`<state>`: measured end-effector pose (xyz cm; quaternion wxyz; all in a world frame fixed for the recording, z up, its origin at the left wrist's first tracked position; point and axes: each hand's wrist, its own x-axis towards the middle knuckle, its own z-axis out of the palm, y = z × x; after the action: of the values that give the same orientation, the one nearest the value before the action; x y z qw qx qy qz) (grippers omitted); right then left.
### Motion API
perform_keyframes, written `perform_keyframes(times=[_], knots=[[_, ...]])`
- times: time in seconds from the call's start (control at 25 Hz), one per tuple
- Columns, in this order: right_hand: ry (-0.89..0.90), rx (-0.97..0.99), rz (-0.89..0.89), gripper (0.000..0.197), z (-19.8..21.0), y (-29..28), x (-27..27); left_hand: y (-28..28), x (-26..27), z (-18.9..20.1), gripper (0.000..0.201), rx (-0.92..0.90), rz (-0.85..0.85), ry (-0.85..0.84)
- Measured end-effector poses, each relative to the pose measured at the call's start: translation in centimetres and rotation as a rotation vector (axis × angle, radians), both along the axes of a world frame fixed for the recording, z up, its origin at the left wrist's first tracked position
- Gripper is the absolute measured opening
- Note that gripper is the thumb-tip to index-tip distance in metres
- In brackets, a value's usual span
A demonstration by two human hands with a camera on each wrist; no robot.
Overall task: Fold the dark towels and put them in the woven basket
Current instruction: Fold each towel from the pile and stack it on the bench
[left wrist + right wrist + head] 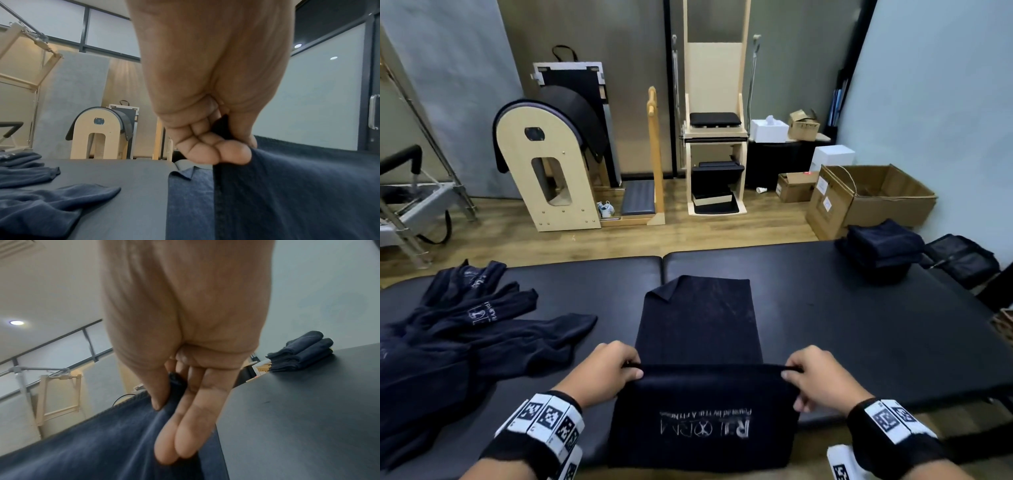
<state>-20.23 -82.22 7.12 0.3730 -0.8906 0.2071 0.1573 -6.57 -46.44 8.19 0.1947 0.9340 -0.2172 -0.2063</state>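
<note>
A dark navy towel (698, 329) lies lengthwise on the black padded table (859, 308), its near part raised into a fold with a printed logo (705, 426) facing me. My left hand (607, 371) pinches the fold's left corner; in the left wrist view the left hand (213, 146) has cloth of the towel (287, 194) between thumb and curled fingers. My right hand (813, 380) pinches the right corner; in the right wrist view the right hand (174, 395) clamps the towel (92, 443) under its thumb. The towel's far left corner (662, 291) is turned over. No woven basket is clearly visible.
A heap of unfolded dark towels (458, 335) covers the table's left side. A stack of folded dark towels (880, 246) sits at the far right corner, with a black bag (962, 257) beyond it. Cardboard boxes (873, 198) and wooden exercise equipment (551, 164) stand on the floor behind.
</note>
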Motion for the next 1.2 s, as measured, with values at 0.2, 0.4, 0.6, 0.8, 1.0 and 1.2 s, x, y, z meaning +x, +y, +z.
perform_keyframes(times=[0.2, 0.4, 0.6, 0.8, 1.0, 1.2], knots=[[-0.132, -0.039, -0.131, 0.02, -2.3, -1.2, 6.3, -3.2, 6.7, -2.2, 0.01, 0.023, 0.027, -0.008], [-0.197, -0.099, -0.169, 0.023, -2.9, -3.4, 16.2, -6.9, 17.6, -3.9, 0.013, -0.022, 0.063, -0.185], [-0.275, -0.171, -0.198, 0.021, -3.3, -5.5, 23.6, -10.3, 23.8, -5.0, 0.016, -0.001, 0.022, -0.294], [-0.234, -0.226, -0.052, 0.009, -6.8, -8.3, 29.7, -13.6, 29.0, -8.3, 0.013, 0.004, -0.081, -0.169], [-0.187, -0.211, 0.041, 0.01, -11.4, -10.6, 33.7, -15.9, 31.6, -12.4, 0.014, 0.131, -0.327, 0.144], [-0.031, -0.243, 0.15, 0.013, -14.5, -11.5, 35.8, -16.4, 32.6, -13.4, 0.021, 0.388, -0.518, -0.289]])
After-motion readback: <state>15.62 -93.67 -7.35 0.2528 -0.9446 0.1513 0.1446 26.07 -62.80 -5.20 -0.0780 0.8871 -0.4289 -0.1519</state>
